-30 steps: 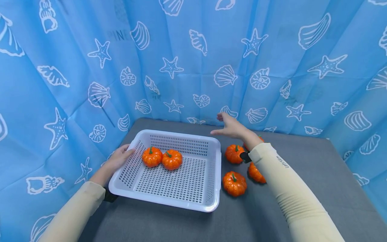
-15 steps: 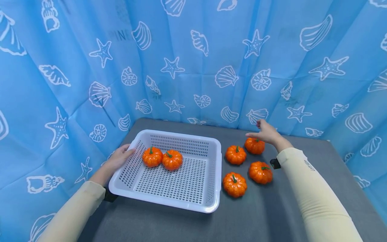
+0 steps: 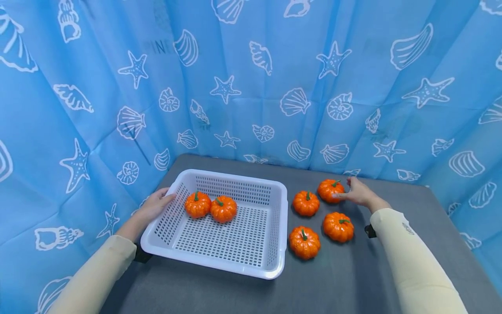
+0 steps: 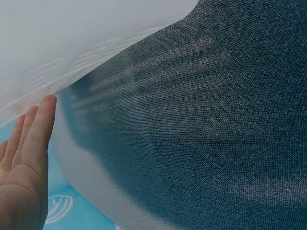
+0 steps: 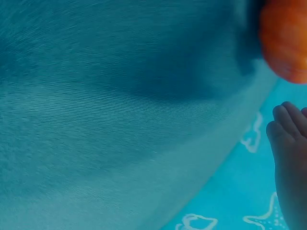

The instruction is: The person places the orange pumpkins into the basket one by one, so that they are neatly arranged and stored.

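Note:
The white perforated basket [image 3: 213, 261] holds two orange pumpkins, one [image 3: 198, 205] beside the other [image 3: 223, 209]. My left hand [image 3: 154, 206] holds its left rim, thumb over the edge; in the left wrist view, the extended fingers of that hand [image 4: 28, 153] meet the basket's outer wall [image 4: 96, 28]. My right hand [image 3: 361, 193] is open at the right side of the rearmost loose pumpkin [image 3: 329, 190], its thumb close to the skin; contact is unclear. The right wrist view shows a gap between the fingers of this hand [image 5: 292, 158] and a pumpkin [image 5: 287, 40].
Three other pumpkins lie on the dark grey table [image 3: 188, 288], right of the basket: one [image 3: 306, 203] at the middle left, one [image 3: 338, 227] at the right and one [image 3: 304, 242] in front. A blue shell-patterned curtain [image 3: 243, 109] stands behind the table and along its left side.
My right hand has moved right from behind the basket's right end and lowered beside the rearmost pumpkin, uncovering the loose pumpkins. My left hand and the basket have stayed in place.

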{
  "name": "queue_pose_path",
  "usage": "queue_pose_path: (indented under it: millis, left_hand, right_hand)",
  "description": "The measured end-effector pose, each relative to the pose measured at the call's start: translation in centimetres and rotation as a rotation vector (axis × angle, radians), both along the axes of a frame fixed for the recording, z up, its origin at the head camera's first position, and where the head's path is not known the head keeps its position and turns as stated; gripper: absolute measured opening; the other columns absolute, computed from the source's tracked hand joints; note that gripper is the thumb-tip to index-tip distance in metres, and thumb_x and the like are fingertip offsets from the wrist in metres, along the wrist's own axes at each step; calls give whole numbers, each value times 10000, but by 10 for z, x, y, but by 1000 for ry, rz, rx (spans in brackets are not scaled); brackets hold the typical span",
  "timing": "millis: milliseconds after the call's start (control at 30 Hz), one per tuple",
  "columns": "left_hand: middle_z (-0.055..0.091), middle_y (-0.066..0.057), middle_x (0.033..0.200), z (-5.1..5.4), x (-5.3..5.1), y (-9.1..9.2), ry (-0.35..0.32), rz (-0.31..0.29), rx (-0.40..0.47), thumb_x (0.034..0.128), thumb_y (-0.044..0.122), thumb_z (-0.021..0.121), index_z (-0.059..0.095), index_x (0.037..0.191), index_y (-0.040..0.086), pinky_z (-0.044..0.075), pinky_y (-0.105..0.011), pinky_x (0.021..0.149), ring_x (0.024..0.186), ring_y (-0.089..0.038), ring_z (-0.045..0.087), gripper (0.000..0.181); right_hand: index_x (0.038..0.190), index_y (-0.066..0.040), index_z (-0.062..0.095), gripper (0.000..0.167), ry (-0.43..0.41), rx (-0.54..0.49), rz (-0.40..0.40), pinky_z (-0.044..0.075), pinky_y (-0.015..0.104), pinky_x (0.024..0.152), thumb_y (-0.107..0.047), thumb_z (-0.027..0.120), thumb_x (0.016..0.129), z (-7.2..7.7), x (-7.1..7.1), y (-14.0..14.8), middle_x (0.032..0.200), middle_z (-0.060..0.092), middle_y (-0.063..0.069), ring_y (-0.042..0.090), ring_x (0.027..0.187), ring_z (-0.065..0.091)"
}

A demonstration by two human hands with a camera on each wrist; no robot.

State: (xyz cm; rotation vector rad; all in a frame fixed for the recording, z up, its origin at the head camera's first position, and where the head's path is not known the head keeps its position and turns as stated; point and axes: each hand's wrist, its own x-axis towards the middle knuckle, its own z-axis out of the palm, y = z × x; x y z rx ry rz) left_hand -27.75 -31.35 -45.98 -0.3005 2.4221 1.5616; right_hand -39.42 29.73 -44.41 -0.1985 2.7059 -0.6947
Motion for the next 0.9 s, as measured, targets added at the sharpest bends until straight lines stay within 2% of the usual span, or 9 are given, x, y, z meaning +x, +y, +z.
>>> queue_pose_path:
  millis: [167, 433, 733, 900]
  left_hand:
    - [544, -264, 1257, 0, 1, 0, -1, 1, -2, 967, 508, 435, 179, 1507, 177, 589, -469, 651, 855, -291, 704, 683]
    - [548, -259, 1265, -1, 2, 2, 1, 1, 13, 963, 512, 439, 185, 1505, 190, 588, -476, 651, 868, -302, 703, 679]
    - [553, -260, 1255, -2, 1, 1, 2, 5, -6, 970, 499, 432, 193, 1502, 186, 589, -470, 642, 858, -300, 705, 661]
    - [553, -258, 1255, -1, 1, 1, 4, 8, -2, 969, 502, 433, 192, 1503, 193, 588, -474, 638, 861, -304, 705, 663]
  right_hand:
    - [1412, 184, 70, 1070, -44, -18, 4, 257, 660, 1058, -541, 621, 850, -18, 4, 2, 1430, 166, 430, 553, 1278, 258]
    - [1420, 170, 27, 1113, -70, -58, -19, 220, 660, 1077, -554, 634, 834, -36, 1, 3, 1442, 148, 422, 541, 1287, 250]
    - [1428, 142, 53, 1072, -17, -164, -43, 289, 635, 1055, -541, 635, 841, -47, -5, 1, 1403, 233, 393, 495, 1217, 360]
    - [1426, 136, 64, 1043, 12, -164, -31, 317, 618, 1048, -519, 637, 850, -48, -8, -4, 1384, 274, 379, 478, 1197, 395]
